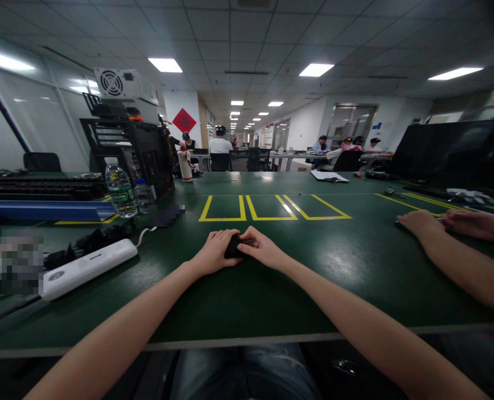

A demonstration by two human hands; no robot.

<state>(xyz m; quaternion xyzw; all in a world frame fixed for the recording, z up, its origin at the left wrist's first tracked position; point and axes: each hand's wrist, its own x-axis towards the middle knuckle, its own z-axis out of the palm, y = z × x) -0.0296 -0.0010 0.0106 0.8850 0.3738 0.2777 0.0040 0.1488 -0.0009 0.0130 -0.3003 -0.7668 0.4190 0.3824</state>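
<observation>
A small dark black object [232, 247], its kind not clear to me, rests on or just above the green tabletop [164, 300] in front of me. My left hand [214, 253] wraps around its left side, fingers over the far edge and thumb along the near edge. From the right, my right hand [261, 248] pinches the same object with bent fingers and thumb. Much of it is hidden behind my fingers. Just beyond both hands, yellow tape lines [222, 219] mark open-topped outlines on the table.
A white power strip [91, 268] with cables lies to the left. Behind it stand a water bottle [121, 189] and a black computer case [147, 150]. Another person's hands [422, 222] work at the right. A clipboard with paper [329, 176] lies farther back.
</observation>
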